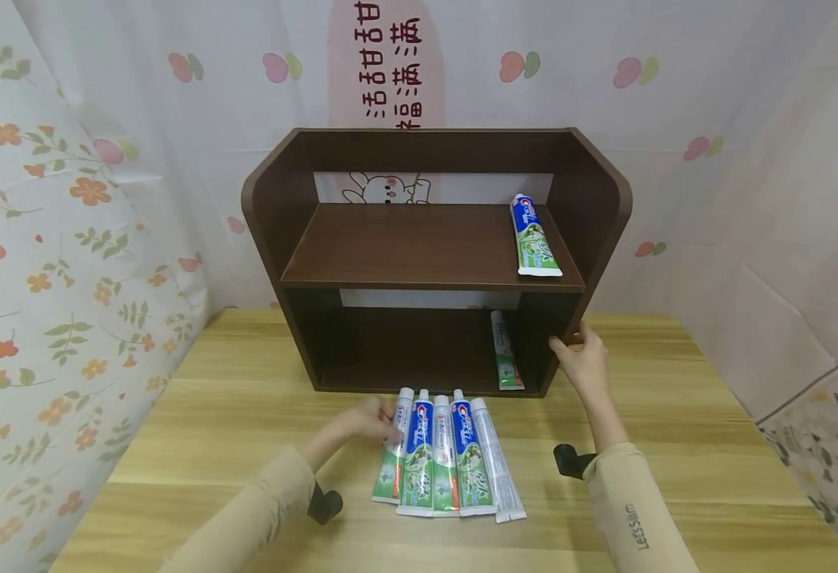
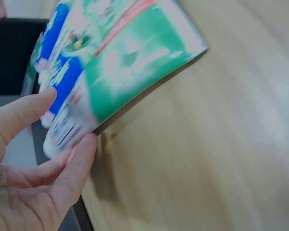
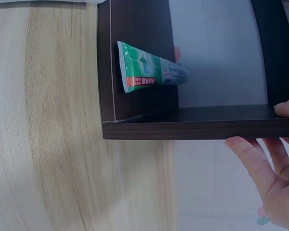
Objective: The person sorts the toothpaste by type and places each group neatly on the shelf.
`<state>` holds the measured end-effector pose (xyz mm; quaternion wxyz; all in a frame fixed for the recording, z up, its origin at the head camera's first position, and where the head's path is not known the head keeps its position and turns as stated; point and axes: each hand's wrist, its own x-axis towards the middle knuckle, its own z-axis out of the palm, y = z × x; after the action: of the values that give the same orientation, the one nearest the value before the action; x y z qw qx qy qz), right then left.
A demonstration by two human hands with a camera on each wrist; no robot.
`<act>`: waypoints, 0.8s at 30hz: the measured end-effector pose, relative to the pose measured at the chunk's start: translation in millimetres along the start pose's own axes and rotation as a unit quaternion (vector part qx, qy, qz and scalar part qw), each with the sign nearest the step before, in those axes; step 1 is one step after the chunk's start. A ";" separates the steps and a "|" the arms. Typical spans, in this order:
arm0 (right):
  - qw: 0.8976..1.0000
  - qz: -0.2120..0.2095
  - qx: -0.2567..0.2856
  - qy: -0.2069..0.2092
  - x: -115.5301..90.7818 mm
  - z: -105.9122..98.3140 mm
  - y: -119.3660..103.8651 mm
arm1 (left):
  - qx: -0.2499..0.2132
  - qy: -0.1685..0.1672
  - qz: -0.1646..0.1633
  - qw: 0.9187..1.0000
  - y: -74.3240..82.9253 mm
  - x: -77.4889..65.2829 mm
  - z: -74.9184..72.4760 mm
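At the leftmost toothpaste tube (image 1: pixel 390 461) in the row on the table, my left hand (image 1: pixel 367 419) pinches the capped half from its two sides. In the left wrist view that green-and-white tube (image 2: pixel 135 62) lies between the thumb and fingers, slightly blurred, against a blue-and-green tube. My right hand (image 1: pixel 585 362) grips the right side panel of a dark brown two-tier shelf (image 1: pixel 426 284). Its grip spans the panel edge (image 3: pixel 197 131) in the right wrist view. One toothpaste tube (image 1: pixel 535 239) lies on the upper tier at the right; another green-and-white tube (image 1: pixel 506 350) lies on the lower tier.
Several more tubes (image 1: pixel 446 461) lie side by side in front of the shelf, caps toward it, the rightmost one (image 1: pixel 497 461) whitish. The wooden table (image 1: pixel 247 350) carries everything. A patterned curtain (image 1: pixel 211 95) hangs behind the shelf and along the left.
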<state>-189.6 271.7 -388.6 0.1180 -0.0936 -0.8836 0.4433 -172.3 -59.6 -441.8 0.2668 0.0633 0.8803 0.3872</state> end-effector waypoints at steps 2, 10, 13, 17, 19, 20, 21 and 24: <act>1.000 -0.001 0.000 0.004 -0.1 0.3 0.6 | 0.010 0.001 0.003 1.000 -1.0 -1.0 5.7; 1.000 -0.004 0.000 0.008 0.1 1.2 0.3 | 0.035 -0.006 0.009 0.999 0.4 -2.4 13.8; 1.000 -0.005 -0.004 0.010 0.3 0.2 -0.4 | 0.048 -0.021 -0.001 0.999 0.2 -0.9 11.8; 1.000 -0.006 -0.005 0.012 0.6 -1.2 -0.8 | 0.049 -0.048 -0.007 0.998 -1.6 1.1 10.3; 1.000 -0.005 -0.009 0.011 0.9 -1.7 -1.1 | 0.040 -0.053 -0.012 0.998 -2.5 1.1 10.3; 1.000 -0.003 -0.010 0.009 0.7 -1.8 -1.5 | 0.036 -0.052 -0.013 0.998 -3.2 1.0 10.3; 1.000 -0.002 -0.012 0.005 0.6 -1.9 -1.6 | 0.034 -0.046 -0.022 0.998 -3.4 0.3 10.6; 1.000 0.005 -0.012 -0.006 -0.2 -2.1 -2.5 | 0.035 -0.039 -0.024 0.998 -5.1 -2.2 10.0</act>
<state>-189.0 271.8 -385.3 0.1090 -0.0965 -0.8893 0.4336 -164.8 -57.3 -450.1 0.3081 0.0662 0.8833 0.3472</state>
